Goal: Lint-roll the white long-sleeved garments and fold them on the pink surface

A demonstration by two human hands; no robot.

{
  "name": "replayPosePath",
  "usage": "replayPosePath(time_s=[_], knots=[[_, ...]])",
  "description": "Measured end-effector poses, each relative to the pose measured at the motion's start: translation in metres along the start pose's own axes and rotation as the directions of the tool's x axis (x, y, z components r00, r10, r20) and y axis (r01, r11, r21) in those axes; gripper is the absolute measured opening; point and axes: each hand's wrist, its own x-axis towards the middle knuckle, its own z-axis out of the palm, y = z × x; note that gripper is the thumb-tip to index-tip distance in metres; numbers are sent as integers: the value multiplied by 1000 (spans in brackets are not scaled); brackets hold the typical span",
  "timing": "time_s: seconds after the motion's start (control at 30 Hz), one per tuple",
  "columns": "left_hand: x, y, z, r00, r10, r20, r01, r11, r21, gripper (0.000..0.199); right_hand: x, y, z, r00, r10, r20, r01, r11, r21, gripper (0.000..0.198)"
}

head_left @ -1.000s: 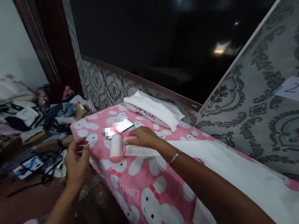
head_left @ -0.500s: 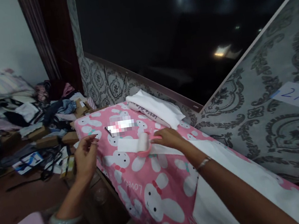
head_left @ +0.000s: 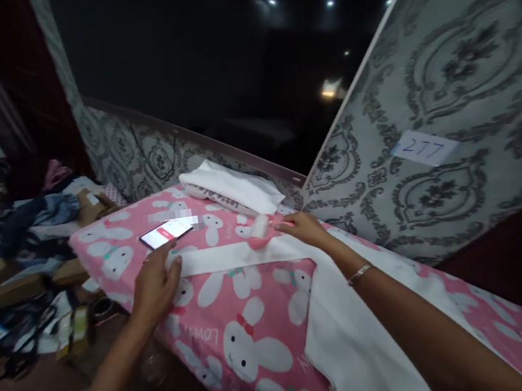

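A white garment (head_left: 352,325) lies along the pink bunny-print cover, and a narrow white strip of it (head_left: 221,258) stretches leftward. My left hand (head_left: 156,281) is at the strip's left end, thumb and fingers closing on it; the exact contact is partly hidden. In my right hand (head_left: 302,228) is the pink handle of a lint roller (head_left: 259,231). Its white roll is at the strip's upper edge; whether it touches the cloth I cannot tell. A lit phone (head_left: 164,233) rests just beyond my left fingers.
A folded white garment with dark lettering (head_left: 235,189) sits at the back of the pink cover (head_left: 119,225). Behind it, a large dark screen (head_left: 223,65) hangs on patterned wallpaper, with a paper marked 277 (head_left: 424,147). Clothes and cardboard boxes (head_left: 7,289) are heaped at left.
My left hand has come down from beside the cover to the strip's end. The strip now reaches farther left as one band. The lint roller stays in my right hand; the view has swung right.
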Motion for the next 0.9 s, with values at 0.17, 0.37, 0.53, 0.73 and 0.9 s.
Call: replayPosePath(time_s=[0.17, 0.37, 0.53, 0.73, 0.9], knots=[[0, -12, 32, 937, 170, 305, -264, 916, 301, 59, -51, 110, -36, 976, 216, 26, -208, 960, -186, 42], [1, -16, 35, 936, 179, 302, -290, 880, 375, 55, -39, 116, -6, 984, 170, 54, -162, 979, -124, 39], [5, -14, 31, 931, 168, 324, -295, 869, 397, 57, 7, 74, 33, 981, 189, -54, -187, 982, 38, 39], [10, -18, 31, 932, 166, 321, -285, 884, 371, 61, -23, 115, 12, 923, 346, -170, -337, 938, 76, 45], [11, -33, 39, 942, 178, 286, -277, 892, 356, 61, -106, 165, -19, 877, 454, -158, -457, 889, 17, 32]])
